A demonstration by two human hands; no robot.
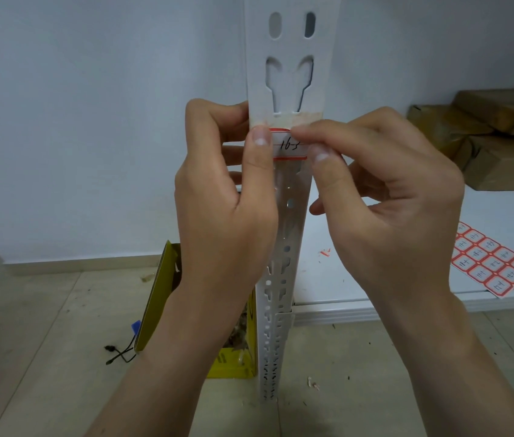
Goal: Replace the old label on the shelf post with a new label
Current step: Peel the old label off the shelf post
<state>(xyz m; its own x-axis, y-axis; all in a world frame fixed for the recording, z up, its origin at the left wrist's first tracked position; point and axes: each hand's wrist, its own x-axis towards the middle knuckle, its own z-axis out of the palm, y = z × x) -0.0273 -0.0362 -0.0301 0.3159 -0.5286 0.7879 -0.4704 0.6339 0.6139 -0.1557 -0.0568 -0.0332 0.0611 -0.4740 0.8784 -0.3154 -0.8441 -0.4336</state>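
Note:
A white perforated shelf post stands upright in the middle of the view. On it sits a white label with a red border and handwritten "16-5". A strip of yellowed glue residue lies just above the label. My left hand wraps the post's left side, its thumb pressed on the label's left edge. My right hand pinches the label's right edge between forefinger and thumb.
A sheet of red-bordered labels lies on the white shelf board at the right. Brown wrapped parcels sit at the back right. A yellow box of scraps stands on the floor left of the post.

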